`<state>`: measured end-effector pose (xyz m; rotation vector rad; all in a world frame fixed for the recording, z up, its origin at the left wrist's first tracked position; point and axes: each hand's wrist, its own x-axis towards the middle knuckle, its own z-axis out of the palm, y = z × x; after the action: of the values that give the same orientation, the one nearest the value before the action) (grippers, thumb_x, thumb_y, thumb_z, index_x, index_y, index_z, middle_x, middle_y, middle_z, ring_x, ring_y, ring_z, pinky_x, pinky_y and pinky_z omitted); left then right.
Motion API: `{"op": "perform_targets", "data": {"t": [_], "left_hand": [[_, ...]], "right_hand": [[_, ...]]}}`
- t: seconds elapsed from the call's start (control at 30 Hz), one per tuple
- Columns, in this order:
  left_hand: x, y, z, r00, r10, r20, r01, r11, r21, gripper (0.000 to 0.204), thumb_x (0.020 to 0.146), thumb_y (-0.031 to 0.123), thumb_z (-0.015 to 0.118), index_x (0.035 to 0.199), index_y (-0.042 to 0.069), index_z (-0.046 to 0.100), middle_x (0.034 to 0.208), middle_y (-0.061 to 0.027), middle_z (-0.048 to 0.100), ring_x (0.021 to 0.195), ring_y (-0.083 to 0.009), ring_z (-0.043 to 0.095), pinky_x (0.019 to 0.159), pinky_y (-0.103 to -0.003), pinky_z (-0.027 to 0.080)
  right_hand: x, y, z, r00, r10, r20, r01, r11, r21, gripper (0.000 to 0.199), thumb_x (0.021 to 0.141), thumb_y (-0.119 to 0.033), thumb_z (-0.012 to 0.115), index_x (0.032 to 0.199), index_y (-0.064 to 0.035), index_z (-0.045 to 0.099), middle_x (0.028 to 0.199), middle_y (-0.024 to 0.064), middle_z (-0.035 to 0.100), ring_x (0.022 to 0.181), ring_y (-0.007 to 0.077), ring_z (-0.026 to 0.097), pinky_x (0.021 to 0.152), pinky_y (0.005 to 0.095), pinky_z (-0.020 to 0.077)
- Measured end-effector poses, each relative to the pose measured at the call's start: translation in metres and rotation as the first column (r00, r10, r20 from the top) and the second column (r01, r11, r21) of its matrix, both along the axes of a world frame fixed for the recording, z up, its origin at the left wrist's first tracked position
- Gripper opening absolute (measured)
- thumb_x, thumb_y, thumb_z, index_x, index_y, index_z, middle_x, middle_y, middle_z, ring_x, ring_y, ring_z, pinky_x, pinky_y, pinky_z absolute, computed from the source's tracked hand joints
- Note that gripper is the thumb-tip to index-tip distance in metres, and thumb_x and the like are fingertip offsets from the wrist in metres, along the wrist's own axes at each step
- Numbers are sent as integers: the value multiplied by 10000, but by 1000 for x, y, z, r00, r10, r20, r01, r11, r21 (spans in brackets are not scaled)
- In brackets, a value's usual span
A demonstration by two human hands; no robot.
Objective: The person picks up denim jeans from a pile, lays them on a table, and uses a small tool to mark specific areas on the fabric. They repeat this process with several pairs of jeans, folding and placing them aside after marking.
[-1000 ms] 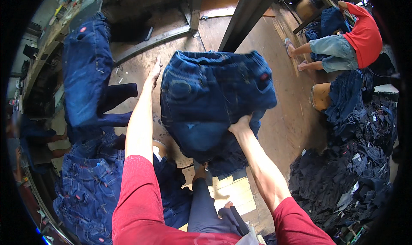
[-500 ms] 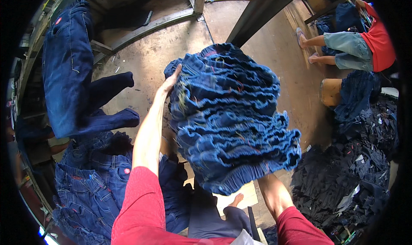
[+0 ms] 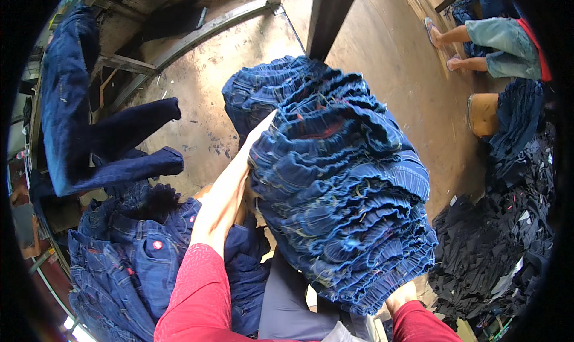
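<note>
Between the bare left hand (image 3: 263, 130) and bare right hand (image 3: 402, 293), fingers hidden so their grip cannot be told, bulges a ruffled stack of blue denim garments (image 3: 350, 192); beyond stretches a smooth, scuffed brown floor (image 3: 388, 55).

Jeans stack (image 3: 353, 210) is up front of the person, left forearm (image 3: 224, 201) along its left side, right wrist (image 3: 405, 293) at its near-right corner. Post (image 3: 333, 19) straight ahead past it. Left: denim pile (image 3: 119, 252), loose jeans (image 3: 66, 114) beyond. Right, near to far, I see cloth heap (image 3: 496, 252), drum-shaped object (image 3: 483, 116) with fabric (image 3: 519, 114) beside it, co-worker (image 3: 502, 40).
</note>
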<state>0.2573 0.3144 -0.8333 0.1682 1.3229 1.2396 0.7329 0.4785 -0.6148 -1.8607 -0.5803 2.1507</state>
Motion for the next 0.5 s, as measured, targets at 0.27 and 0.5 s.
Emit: {"op": "perform_targets", "data": {"t": [0.27, 0.5], "left_hand": [[169, -20, -17, 973, -39, -226, 27, 998, -58, 868, 1009, 690, 374, 1491, -1, 579, 1452, -191, 622, 1366, -301, 564, 1240, -430, 357], [347, -86, 72, 934, -115, -339, 114, 993, -24, 776, 1020, 569, 496, 1541, -6, 521, 1554, -204, 537, 1450, -319, 495, 1265, -432, 315]], "right_hand": [[138, -23, -18, 982, 51, 184, -64, 996, 66, 700, 994, -674, 533, 1341, -102, 737, 1334, 159, 750, 1295, 402, 666, 1099, 592, 518], [235, -32, 3, 946, 156, 284, -188, 978, 89, 680, 994, -655, 550, 1327, -96, 745, 1318, 160, 757, 1283, 402, 674, 1092, 584, 524]]}}
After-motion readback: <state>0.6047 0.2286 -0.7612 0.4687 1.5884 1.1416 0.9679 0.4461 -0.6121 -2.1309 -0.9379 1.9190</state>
